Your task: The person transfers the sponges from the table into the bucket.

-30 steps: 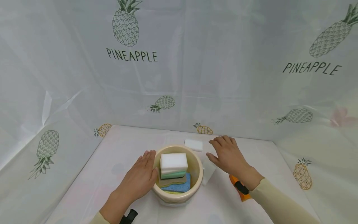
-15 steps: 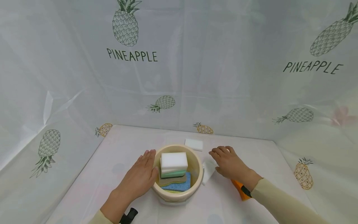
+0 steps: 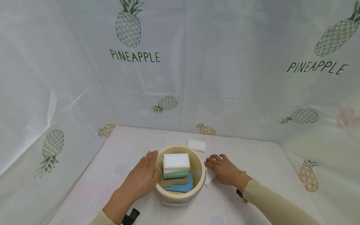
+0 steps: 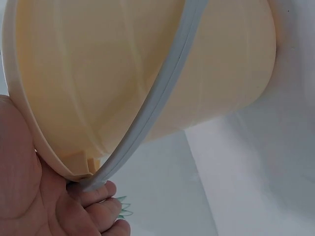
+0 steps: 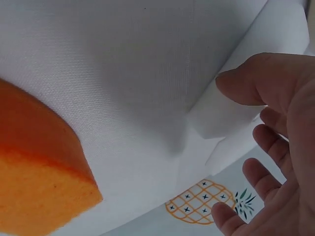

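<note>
A cream bucket (image 3: 180, 197) stands on the table, its grey handle (image 4: 147, 110) hanging down the side. Inside it lie stacked sponges: a white sponge (image 3: 176, 162) on top of a green-and-white one, a brown one, and a blue sponge (image 3: 182, 186) below. Against the bucket's left rim rests my left hand (image 3: 140, 178), fingers straight. My right hand (image 3: 223, 170) is just right of the bucket, over a white sponge (image 5: 236, 105) on the table. Its thumb is at the sponge's edge; whether they touch I cannot tell. The fingers are loosely bent, not gripping.
Behind the bucket lies another flat white sponge (image 3: 197, 145). An orange sponge (image 5: 44, 167) is under my right wrist, mostly hidden in the head view. A pineapple-print sheet (image 3: 219, 78) hangs around the table.
My right hand has come down and left, from above the table toward the white sponge beside the bucket. My left hand stays at the rim.
</note>
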A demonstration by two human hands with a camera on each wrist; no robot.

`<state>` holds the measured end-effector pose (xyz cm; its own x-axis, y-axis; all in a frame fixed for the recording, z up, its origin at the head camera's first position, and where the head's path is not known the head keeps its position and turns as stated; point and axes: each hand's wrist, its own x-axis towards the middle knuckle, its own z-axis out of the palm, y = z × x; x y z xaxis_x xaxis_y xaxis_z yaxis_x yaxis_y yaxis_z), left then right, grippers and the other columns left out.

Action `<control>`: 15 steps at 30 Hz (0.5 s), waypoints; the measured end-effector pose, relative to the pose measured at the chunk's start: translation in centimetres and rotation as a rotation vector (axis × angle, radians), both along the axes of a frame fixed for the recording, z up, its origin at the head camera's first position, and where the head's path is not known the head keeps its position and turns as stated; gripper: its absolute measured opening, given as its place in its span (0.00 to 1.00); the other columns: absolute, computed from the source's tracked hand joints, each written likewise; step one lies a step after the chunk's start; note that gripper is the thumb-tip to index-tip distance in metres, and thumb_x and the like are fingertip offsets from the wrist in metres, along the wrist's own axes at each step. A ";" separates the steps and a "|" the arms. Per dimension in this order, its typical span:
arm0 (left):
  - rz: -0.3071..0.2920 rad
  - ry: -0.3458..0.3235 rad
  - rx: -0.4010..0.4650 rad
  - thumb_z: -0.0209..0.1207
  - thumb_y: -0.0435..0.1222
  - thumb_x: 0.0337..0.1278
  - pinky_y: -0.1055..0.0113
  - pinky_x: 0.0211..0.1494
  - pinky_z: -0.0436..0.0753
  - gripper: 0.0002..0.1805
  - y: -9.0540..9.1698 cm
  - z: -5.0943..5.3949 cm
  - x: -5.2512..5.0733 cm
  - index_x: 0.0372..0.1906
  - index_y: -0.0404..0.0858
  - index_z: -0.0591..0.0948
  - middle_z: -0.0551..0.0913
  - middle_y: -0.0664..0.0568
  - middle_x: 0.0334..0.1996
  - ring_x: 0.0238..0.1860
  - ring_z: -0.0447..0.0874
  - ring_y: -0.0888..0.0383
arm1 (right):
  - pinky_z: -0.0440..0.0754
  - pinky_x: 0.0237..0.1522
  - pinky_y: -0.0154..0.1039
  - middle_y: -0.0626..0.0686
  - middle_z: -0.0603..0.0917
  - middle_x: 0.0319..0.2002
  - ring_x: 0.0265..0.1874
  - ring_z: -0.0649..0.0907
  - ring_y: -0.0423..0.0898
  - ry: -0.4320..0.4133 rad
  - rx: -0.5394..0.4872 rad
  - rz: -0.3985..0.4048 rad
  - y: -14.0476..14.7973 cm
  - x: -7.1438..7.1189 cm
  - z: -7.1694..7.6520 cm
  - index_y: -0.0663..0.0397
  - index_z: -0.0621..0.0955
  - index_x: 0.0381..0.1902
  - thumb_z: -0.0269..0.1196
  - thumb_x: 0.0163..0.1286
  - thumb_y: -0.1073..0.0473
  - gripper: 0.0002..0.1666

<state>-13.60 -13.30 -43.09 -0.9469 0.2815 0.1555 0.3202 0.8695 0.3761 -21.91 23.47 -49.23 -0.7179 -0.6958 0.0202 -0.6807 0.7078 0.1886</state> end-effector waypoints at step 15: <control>0.011 -0.014 -0.005 0.49 0.43 0.83 0.44 0.85 0.60 0.35 0.1 0.0 -0.1 0.81 0.26 0.59 0.64 0.36 0.80 0.83 0.58 0.40 | 0.77 0.66 0.61 0.55 0.84 0.57 0.63 0.79 0.57 -0.052 -0.031 -0.095 1.0 -0.7 0.5 0.53 0.80 0.56 0.79 0.56 0.53 0.32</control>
<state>-13.67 -13.19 -43.12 -0.9521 0.2716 0.1404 0.3051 0.8748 0.3764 -22.60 24.48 -48.75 -0.7816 -0.6238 0.0016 -0.6182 0.7749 0.1316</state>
